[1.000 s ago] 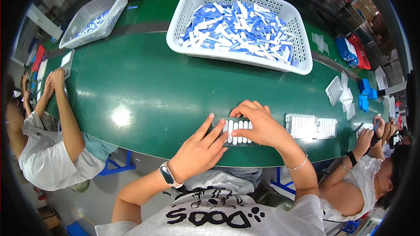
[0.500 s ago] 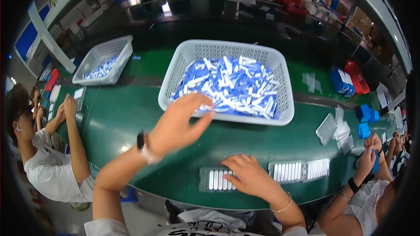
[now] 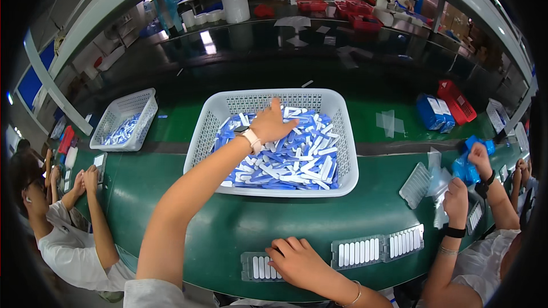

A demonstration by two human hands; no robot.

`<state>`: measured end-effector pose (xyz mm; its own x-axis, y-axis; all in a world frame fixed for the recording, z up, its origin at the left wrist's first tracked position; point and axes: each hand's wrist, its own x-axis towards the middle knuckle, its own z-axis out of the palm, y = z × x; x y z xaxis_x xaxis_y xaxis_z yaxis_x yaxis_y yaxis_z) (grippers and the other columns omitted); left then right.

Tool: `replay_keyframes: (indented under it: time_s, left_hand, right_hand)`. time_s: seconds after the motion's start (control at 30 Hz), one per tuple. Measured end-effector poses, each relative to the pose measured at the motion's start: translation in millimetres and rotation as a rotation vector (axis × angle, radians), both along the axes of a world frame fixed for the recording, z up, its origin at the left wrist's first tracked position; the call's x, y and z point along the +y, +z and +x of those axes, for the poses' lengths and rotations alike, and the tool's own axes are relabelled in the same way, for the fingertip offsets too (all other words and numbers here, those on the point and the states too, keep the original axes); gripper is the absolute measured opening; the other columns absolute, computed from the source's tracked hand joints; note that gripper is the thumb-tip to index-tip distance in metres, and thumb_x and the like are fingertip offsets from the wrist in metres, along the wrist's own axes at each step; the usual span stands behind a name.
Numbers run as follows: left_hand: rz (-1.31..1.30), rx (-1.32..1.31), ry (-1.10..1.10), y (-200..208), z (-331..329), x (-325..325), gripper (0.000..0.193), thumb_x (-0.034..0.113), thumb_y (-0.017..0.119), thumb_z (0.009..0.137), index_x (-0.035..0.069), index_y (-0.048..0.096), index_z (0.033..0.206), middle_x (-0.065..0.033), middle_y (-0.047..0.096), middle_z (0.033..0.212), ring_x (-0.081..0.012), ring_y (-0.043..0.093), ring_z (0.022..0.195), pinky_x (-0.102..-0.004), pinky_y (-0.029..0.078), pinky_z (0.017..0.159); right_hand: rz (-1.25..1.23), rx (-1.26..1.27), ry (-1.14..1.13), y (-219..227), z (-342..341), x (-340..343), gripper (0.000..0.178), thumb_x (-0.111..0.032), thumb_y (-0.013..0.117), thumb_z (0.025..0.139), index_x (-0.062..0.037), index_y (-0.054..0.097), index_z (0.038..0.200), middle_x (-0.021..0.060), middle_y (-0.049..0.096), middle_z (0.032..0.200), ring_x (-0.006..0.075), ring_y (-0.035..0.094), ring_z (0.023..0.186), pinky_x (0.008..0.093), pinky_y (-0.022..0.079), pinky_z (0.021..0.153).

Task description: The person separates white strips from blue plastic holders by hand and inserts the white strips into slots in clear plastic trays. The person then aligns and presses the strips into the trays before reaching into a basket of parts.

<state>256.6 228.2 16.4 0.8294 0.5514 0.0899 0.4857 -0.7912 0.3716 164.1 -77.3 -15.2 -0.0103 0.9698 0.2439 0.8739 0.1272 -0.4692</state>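
My left hand (image 3: 273, 125), with a watch on its wrist, reaches over a light grey perforated basket (image 3: 197, 154) full of small blue-and-white strips (image 3: 311, 162). Its thumb and a finger stretch apart above the pile; no strip shows in them, and the other fingers are partly hidden. My right hand (image 3: 298, 259) rests with spread fingers on the right part of a clear tray (image 3: 246, 267) holding a row of white strips, and covers part of the row. Just right of that hand lie a second filled clear tray (image 3: 357, 252) and a third filled tray (image 3: 405, 242).
A smaller basket of strips (image 3: 151, 111) stands at the left. At right are an unfilled clear tray (image 3: 415, 185), plastic sheets (image 3: 436, 174), blue packs (image 3: 435, 115) and a red basket (image 3: 456, 102). Co-workers' hands are at work on both sides (image 3: 88, 179) (image 3: 456, 202).
My left hand has moved forward from the basket's near rim to above the strips inside. My right hand stays on the tray. The whole view has shifted with my head.
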Motion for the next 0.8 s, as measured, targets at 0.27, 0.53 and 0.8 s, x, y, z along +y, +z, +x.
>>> replay_keyframes:
  time_s: [0.27,0.53,0.8]
  left_hand:
    - [-0.876,-0.290,-0.041,55,-42,-3,0.062,0.038,0.065,0.085,0.000,0.047,0.131,-0.0206,0.054,0.126,-0.0284,0.051,0.118,-0.0338,0.041,0.097]
    - [-0.171,0.272,-0.182,48,-30,-23,0.037,0.031,0.052,0.093,-0.004,0.063,0.088,-0.0082,0.066,0.065,-0.0197,0.062,0.059,-0.0333,0.050,0.058]
    - [-1.231,0.271,0.084,41,19,-30,0.075,0.032,0.063,0.088,-0.013,0.028,0.136,-0.0302,0.030,0.143,-0.0345,0.058,0.112,-0.0392,0.049,0.094]
  right_hand:
    - [0.007,0.071,0.008,-3,4,0,0.025,-0.019,0.066,0.082,-0.0060,0.061,0.103,0.0035,0.053,0.103,0.0219,0.051,0.090,0.0351,0.042,0.073]
    - [-0.013,0.072,-0.002,-6,3,-4,0.024,-0.018,0.065,0.082,-0.0055,0.062,0.103,0.0044,0.054,0.104,0.0223,0.051,0.091,0.0351,0.041,0.073]
    - [0.020,0.077,0.006,-8,2,-3,0.040,-0.007,0.067,0.066,-0.0038,0.059,0.105,0.0066,0.050,0.102,0.0233,0.048,0.092,0.0339,0.038,0.074]
